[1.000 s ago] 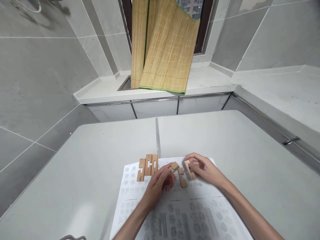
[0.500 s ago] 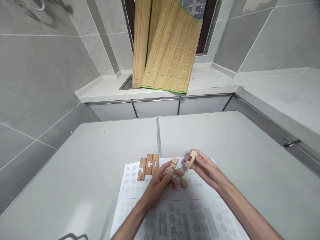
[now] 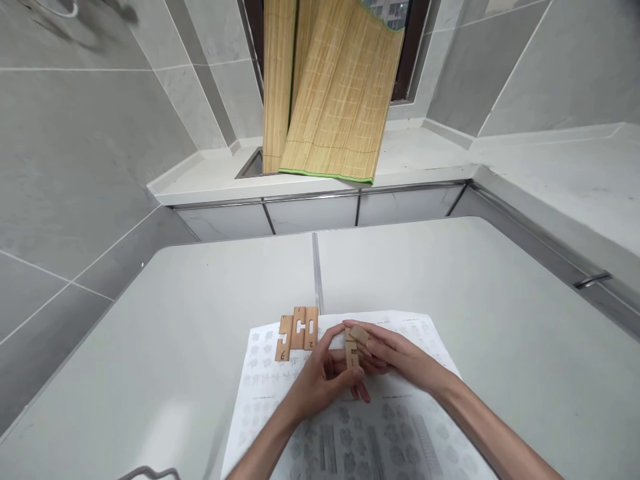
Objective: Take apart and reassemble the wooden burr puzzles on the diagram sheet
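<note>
Both hands meet over the printed paper sheet (image 3: 265,413). My left hand (image 3: 325,373) is closed on an upright wooden puzzle piece (image 3: 352,357), its thumb near the lower end. My right hand (image 3: 395,350) grips a second, tilted wooden block (image 3: 361,335) at the upper end of the first, and the two pieces appear to touch. Fingers hide much of both. Left of the hands lie notched flat wooden pieces: one marked 3 (image 3: 283,339), one with a T-shaped slot (image 3: 299,328), and one marked 2 with an oval slot (image 3: 311,328).
The paper lies on a white table (image 3: 240,287) with a seam (image 3: 316,273) down its middle. A grey cable (image 3: 149,472) shows at the lower left edge. Beyond the table are a white ledge (image 3: 425,157) and a hanging bamboo mat (image 3: 340,100).
My right hand has moved left and down with its wooden piece, bringing it against the piece in my left hand. The flat pieces on the left have stayed put.
</note>
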Demonstrator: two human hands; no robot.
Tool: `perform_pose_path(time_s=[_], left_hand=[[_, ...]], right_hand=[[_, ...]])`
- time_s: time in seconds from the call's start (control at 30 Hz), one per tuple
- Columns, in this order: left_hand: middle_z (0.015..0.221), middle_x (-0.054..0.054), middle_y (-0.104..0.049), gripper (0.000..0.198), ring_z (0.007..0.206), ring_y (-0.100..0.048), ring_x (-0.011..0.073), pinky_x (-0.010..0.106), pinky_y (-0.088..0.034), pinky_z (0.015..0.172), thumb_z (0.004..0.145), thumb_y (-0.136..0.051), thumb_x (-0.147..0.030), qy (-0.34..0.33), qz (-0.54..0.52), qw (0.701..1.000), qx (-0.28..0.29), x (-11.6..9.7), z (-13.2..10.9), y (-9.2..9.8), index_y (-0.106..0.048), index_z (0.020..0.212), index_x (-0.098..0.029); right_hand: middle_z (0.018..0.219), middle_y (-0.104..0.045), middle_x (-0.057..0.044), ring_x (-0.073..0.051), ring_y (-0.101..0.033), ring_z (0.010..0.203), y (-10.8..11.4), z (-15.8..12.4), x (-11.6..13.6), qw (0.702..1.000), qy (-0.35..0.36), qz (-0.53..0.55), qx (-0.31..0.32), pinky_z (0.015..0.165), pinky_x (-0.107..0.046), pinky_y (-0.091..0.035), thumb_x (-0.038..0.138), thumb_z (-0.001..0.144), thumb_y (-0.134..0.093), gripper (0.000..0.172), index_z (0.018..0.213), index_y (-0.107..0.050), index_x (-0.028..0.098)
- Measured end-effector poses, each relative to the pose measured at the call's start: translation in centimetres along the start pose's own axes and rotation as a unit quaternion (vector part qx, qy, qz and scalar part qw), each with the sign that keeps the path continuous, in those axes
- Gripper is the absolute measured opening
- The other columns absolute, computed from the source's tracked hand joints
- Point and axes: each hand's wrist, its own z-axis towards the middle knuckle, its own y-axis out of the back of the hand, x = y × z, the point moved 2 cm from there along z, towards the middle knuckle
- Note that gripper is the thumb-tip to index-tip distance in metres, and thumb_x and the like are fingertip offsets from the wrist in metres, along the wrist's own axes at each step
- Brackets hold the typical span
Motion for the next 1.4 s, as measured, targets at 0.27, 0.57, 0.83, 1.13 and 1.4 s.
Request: perform_pose_path(time_s=[0.27, 0.57, 0.83, 1.13, 1.4], left_hand=[[0.109, 0.009, -0.073, 0.077, 0.101, -0.071, 0.0251, 0.040, -0.054, 0.089, 0.081, -0.090, -0.042, -0.013, 0.025, 0.998, -0.063, 0.6, 0.0, 0.5, -0.051, 0.145, -0.026], [0.105, 0.007, -0.072, 0.065, 0.096, -0.070, 0.0223, 0.037, -0.055, 0.088, 0.086, -0.086, -0.036, -0.024, 0.025, 0.995, -0.089, 0.6, 0.2, 0.4, -0.055, 0.143, -0.026], [0.104, 0.006, -0.072, 0.072, 0.092, -0.073, 0.0217, 0.037, -0.057, 0.088, 0.087, -0.086, -0.034, -0.025, 0.005, 0.994, -0.105, 1.0, 0.2, 0.3, -0.048, 0.148, -0.026], [0.113, 0.006, -0.072, 0.080, 0.103, -0.070, 0.0223, 0.036, -0.057, 0.093, 0.083, -0.089, -0.029, -0.028, 0.023, 0.992, -0.120, 1.4, 0.0, 0.3, -0.046, 0.151, -0.029], [0.114, 0.008, -0.072, 0.074, 0.103, -0.071, 0.0254, 0.037, -0.058, 0.089, 0.085, -0.087, -0.031, -0.028, 0.099, 0.988, -0.116, 1.1, -0.3, 0.0, -0.049, 0.149, -0.028]], right_hand=[[0.073, -0.060, 0.001, -0.013, -0.045, 0.057, 0.9, 0.0, 0.1, 0.997, 0.041, -0.032, -0.052, 0.058, -0.029, -0.038, 0.062, 0.098, -0.065, 0.047, 0.122, -0.067, 0.022], [0.072, -0.046, 0.003, -0.015, -0.038, 0.062, 0.3, 0.1, -0.1, 0.998, 0.004, -0.068, -0.016, 0.056, -0.029, -0.032, 0.066, 0.102, -0.051, 0.048, 0.128, -0.067, 0.029], [0.069, -0.062, 0.005, -0.013, -0.044, 0.054, 0.1, -0.4, 0.1, 0.996, -0.012, -0.085, -0.004, 0.054, -0.025, -0.035, 0.066, 0.103, -0.052, 0.044, 0.126, -0.046, 0.028], [0.077, -0.071, 0.001, -0.014, -0.057, 0.061, 0.1, -0.3, -0.1, 0.994, 0.028, -0.088, -0.061, 0.058, -0.026, -0.039, 0.059, 0.098, -0.068, 0.040, 0.110, -0.052, 0.025], [0.076, -0.073, 0.001, -0.018, -0.062, 0.070, 0.2, -0.5, 0.7, 0.984, 0.053, -0.141, -0.094, 0.069, -0.030, -0.042, 0.057, 0.100, -0.065, 0.035, 0.103, -0.053, 0.024]])
